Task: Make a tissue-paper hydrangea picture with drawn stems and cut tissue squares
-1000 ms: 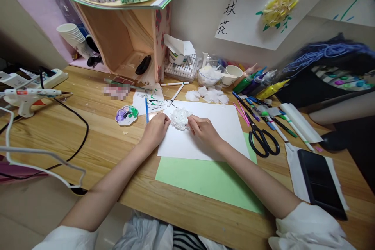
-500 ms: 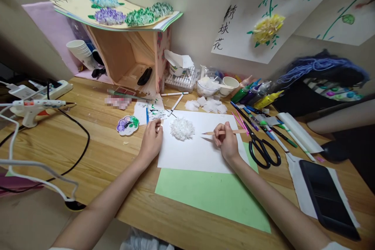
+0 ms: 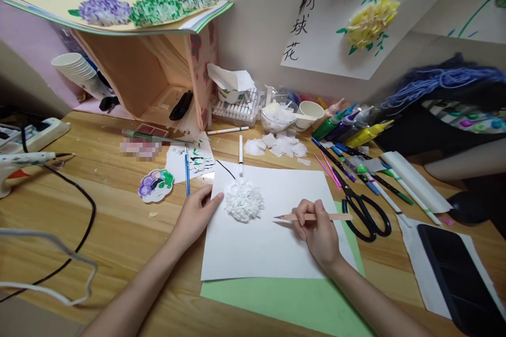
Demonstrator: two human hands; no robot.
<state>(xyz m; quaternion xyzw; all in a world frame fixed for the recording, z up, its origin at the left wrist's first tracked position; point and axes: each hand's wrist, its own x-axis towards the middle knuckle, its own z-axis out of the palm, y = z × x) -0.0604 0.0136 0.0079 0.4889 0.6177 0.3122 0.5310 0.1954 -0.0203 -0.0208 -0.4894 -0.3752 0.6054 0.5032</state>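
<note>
A white sheet of paper (image 3: pixel 276 253) lies partly over a green sheet (image 3: pixel 253 300) on the wooden table. A fluffy white paper flower (image 3: pixel 245 201) sits on the upper left part of the white sheet. My left hand (image 3: pixel 195 216) grips the sheet's left edge, thumb on top, the other fingers partly hidden. In my right hand (image 3: pixel 318 226) is a wooden pencil (image 3: pixel 334 216), held between thumb and fingers over the right half of the sheet. Its dark tip points left, toward the flower; I cannot tell whether it touches the paper.
Black scissors (image 3: pixel 366 213) lie close to my right hand, with markers and a phone (image 3: pixel 458 274) beyond. Behind the sheet are torn white paper pieces (image 3: pixel 276 145) and a paint palette (image 3: pixel 156 185). At far left, a glue gun (image 3: pixel 27 160) and cables reach over the table.
The white sheet with the flower has slid toward me over the green sheet. My left hand has taken its left edge. My right hand moved nearer with the pencil. The view has shifted too.
</note>
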